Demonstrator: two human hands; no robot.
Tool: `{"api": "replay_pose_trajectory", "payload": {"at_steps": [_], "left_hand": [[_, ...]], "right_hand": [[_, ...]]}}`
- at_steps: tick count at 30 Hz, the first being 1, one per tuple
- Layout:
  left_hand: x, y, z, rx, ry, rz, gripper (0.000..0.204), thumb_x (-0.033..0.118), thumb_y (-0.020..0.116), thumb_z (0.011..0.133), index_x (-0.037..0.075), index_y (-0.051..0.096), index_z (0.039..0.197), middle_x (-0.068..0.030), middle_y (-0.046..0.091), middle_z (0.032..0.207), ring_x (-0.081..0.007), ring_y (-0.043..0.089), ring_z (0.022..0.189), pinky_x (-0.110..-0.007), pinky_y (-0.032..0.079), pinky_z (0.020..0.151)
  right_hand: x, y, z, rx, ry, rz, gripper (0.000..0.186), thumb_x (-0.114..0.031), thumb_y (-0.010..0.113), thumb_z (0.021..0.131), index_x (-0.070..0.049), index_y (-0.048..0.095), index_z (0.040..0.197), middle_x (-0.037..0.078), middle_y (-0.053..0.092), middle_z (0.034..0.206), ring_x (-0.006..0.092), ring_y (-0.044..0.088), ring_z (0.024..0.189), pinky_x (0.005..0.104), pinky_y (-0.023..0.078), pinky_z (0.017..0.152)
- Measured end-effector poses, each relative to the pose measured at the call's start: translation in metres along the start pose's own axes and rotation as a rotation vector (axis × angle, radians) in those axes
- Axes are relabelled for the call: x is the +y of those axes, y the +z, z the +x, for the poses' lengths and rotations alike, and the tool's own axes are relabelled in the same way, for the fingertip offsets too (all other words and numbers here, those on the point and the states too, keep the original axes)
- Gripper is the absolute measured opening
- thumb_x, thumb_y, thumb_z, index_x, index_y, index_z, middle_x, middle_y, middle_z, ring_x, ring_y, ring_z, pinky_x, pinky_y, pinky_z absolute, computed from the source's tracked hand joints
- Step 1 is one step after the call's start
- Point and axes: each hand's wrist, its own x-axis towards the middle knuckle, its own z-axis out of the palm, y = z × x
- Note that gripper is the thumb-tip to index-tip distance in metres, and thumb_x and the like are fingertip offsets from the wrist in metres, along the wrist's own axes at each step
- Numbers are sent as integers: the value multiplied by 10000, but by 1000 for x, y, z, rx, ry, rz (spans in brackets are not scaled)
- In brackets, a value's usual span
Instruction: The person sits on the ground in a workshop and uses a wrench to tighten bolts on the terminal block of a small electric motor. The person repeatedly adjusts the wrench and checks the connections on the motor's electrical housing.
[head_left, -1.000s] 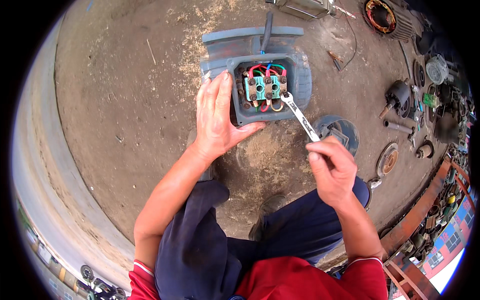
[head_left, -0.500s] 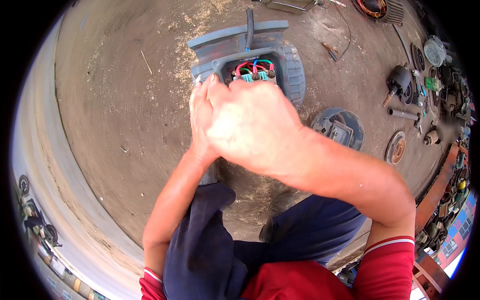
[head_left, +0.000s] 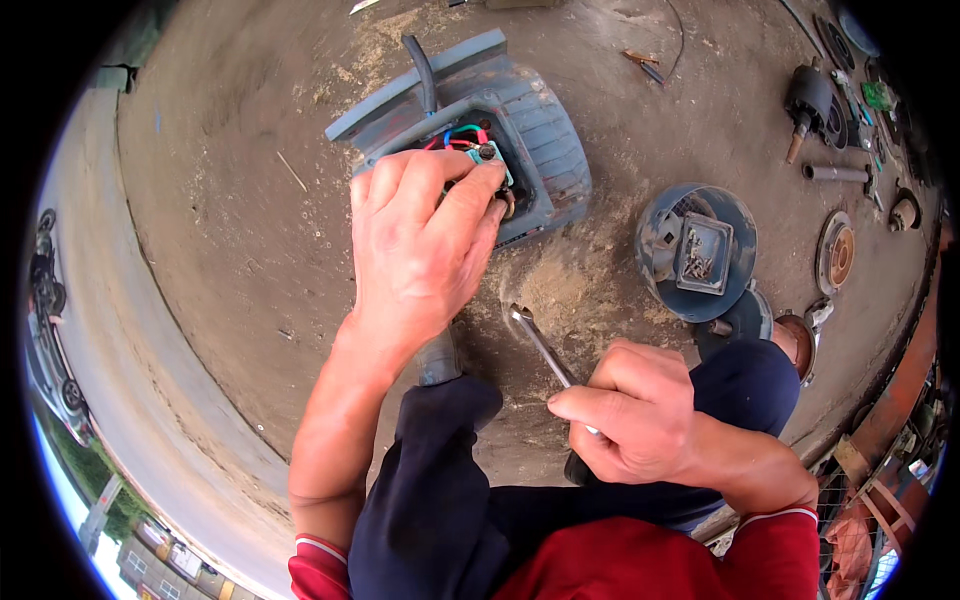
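The fingers of the left hand (head_left: 415,240) are sitting close together at the teal terminal block (head_left: 488,152) inside the grey motor housing (head_left: 548,135) on the ground (head_left: 270,300), whether they are gripping anything there being hidden, the hand apparently arching to reach inside. The fingers of the right hand (head_left: 635,405) are clamping the lower end of a metal wrench (head_left: 545,347), whose head is pointing toward the housing but standing apart from it, presumably giving the left fingers room. Farther right, a bucket (head_left: 743,250) is holding a tray (head_left: 726,260) of small parts (head_left: 697,265), likely so they are lying together within reach.
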Motion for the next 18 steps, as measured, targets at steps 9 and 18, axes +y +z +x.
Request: {"api": "replay_pose_trajectory", "payload": {"at_steps": [9, 18], "left_hand": [[2, 15, 15, -61, 148, 237, 199, 144, 835, 731, 112, 713, 885, -9, 614, 898, -235, 560, 841, -388, 384, 720], [8, 32, 7, 68, 64, 324, 227, 137, 862, 762, 109, 641, 803, -35, 623, 845, -257, 553, 797, -385, 414, 739]], "right_hand": [[14, -18, -30, 83, 82, 42, 278, -1, 704, 604, -99, 700, 864, 22, 442, 683, 199, 506, 528, 340, 388, 427], [12, -43, -34, 280, 189, 198, 308, 105, 677, 690, -45, 715, 957, 67, 590, 689, 168, 516, 488, 291, 393, 442]]}}
